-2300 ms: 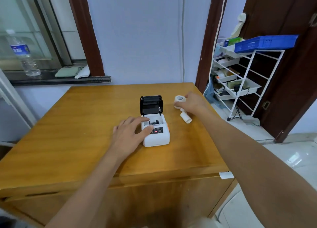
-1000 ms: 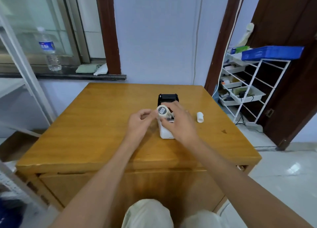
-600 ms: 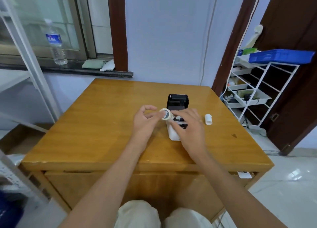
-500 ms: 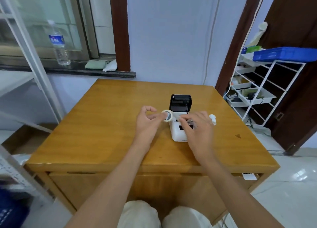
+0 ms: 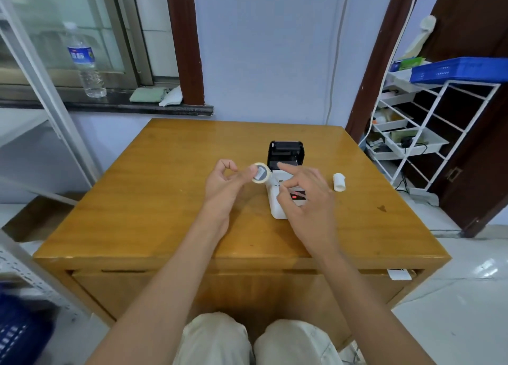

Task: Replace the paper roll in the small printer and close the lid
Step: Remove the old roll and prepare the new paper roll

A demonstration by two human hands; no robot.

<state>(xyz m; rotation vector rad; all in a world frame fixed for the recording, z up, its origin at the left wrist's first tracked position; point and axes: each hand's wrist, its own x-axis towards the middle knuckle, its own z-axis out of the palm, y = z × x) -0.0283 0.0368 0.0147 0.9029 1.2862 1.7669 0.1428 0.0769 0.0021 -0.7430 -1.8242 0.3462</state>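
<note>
Pinching paper roll [image 5: 260, 173] — left hand [image 5: 223, 181]; right hand [image 5: 305, 192] loose-fingered over printer [image 5: 284, 188].

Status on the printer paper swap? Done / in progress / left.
Done: the printer lid stands open, and a small white roll, seemingly the old one, lies on the table to its right.
In hand: the left hand holds the new roll beside the printer; the right hand hovers over its body, fingers loose.
Left: seat the roll in the bay, close the lid.
</note>
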